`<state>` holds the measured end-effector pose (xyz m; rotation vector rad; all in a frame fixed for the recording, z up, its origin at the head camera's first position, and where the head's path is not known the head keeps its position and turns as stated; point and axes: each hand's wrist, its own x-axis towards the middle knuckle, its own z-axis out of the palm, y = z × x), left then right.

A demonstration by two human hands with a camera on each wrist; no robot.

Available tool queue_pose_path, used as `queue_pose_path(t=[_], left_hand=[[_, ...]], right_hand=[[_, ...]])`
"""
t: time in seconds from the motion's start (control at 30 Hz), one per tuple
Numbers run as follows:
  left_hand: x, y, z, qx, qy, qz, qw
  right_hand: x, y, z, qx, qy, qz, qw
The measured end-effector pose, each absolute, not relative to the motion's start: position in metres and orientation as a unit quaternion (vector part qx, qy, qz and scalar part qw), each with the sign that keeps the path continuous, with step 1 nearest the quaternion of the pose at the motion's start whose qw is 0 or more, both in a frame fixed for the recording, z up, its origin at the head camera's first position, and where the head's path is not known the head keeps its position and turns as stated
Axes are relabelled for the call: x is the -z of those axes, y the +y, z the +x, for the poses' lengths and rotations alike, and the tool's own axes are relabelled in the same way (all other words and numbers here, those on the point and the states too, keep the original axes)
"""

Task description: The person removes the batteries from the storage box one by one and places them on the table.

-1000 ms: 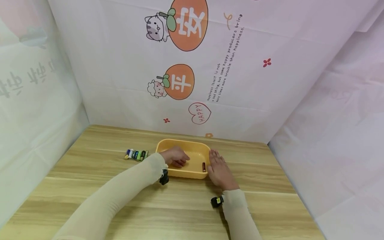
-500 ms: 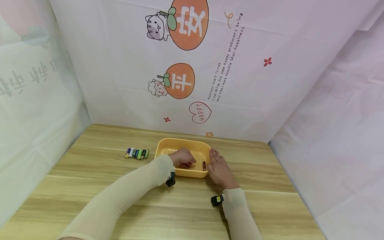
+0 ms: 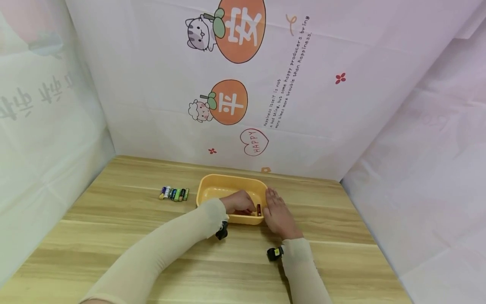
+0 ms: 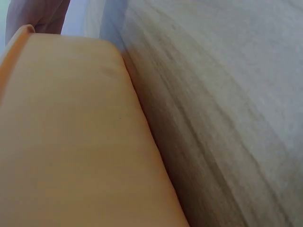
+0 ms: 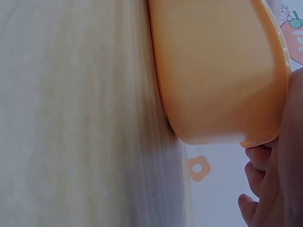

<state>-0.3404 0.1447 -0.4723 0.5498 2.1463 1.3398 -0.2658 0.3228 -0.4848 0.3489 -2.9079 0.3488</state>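
Observation:
My left hand (image 3: 242, 202) reaches down inside a yellow plastic basin (image 3: 212, 180), its fingers bent and pointing right. Its fingertips come close to a dark red battery (image 3: 259, 210) lying against the basin's right end. Whether those fingers pinch anything is hidden by the back of the hand. Outside the right end, my right hand (image 3: 280, 216) lies against the basin wall with its fingers extended. The right wrist view shows that hand's fingers (image 5: 255, 177) at the basin's rim. In the left wrist view, the basin's outer side (image 4: 80, 132) fills much of the picture.
Several batteries (image 3: 174, 194) lie side by side in a row on the wooden table (image 3: 220, 266), left of the basin. A printed white cloth (image 3: 303, 147) hangs behind the table, with pale cloth on both sides.
My left hand has moved rightward inside the basin, from near its left half to beside the dark red battery. My right hand has stayed at the right end.

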Motion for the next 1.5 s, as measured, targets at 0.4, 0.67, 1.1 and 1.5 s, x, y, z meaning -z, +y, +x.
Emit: queue_pose_path(t=[0.4,0.67,1.1,1.5], left_hand=[[0.474,0.149,-0.344,-0.492,0.797,0.207,0.282],[0.464,0.147,-0.344,-0.528,0.791,0.154,0.268],[0.465,0.165,-0.340,-0.596,0.723,0.113,0.330],[0.473,0.173,-0.343,-0.571,0.727,0.144,0.353]], right_hand=[[0.486,0.324,-0.267,-0.124,-0.979,0.123,0.109],[0.484,0.326,-0.268,-0.130,-0.977,0.134,0.105],[0.482,0.325,-0.268,-0.139,-0.977,0.134,0.091],[0.484,0.325,-0.268,-0.141,-0.974,0.142,0.107]])
